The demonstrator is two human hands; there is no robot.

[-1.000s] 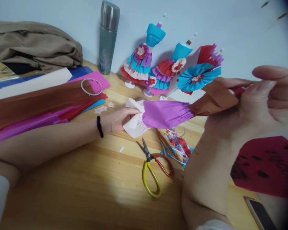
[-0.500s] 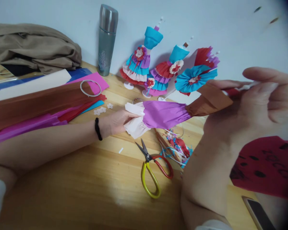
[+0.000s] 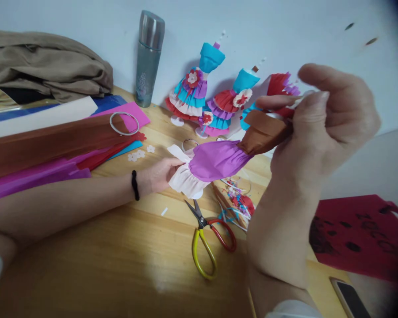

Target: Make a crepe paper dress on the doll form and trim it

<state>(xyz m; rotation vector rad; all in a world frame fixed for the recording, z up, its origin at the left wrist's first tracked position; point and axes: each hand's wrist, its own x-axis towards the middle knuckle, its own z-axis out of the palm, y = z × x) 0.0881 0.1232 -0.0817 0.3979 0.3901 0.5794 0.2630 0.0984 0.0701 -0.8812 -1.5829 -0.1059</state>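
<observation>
Between my two hands a crepe-paper dress on a small stand lies tilted in the air, brown at the bodice, purple in the middle and white at the hem. My left hand pinches the white hem, with its fingertips partly hidden behind the paper. My right hand grips the top end by the brown bodice, thumb and fingers closed on the stem. Below the dress, scissors with one yellow and one red handle lie with their blades apart on the wooden table.
Finished paper dresses stand along the wall beside a steel flask. Crepe-paper sheets, a ring and a brown cloth are at left. Paper scraps, a red bag and a phone lie at right.
My right hand has moved left and up with the bodice end, so the dress tilts more steeply. The hem has swung slightly, and a white round piece now shows beneath it.
</observation>
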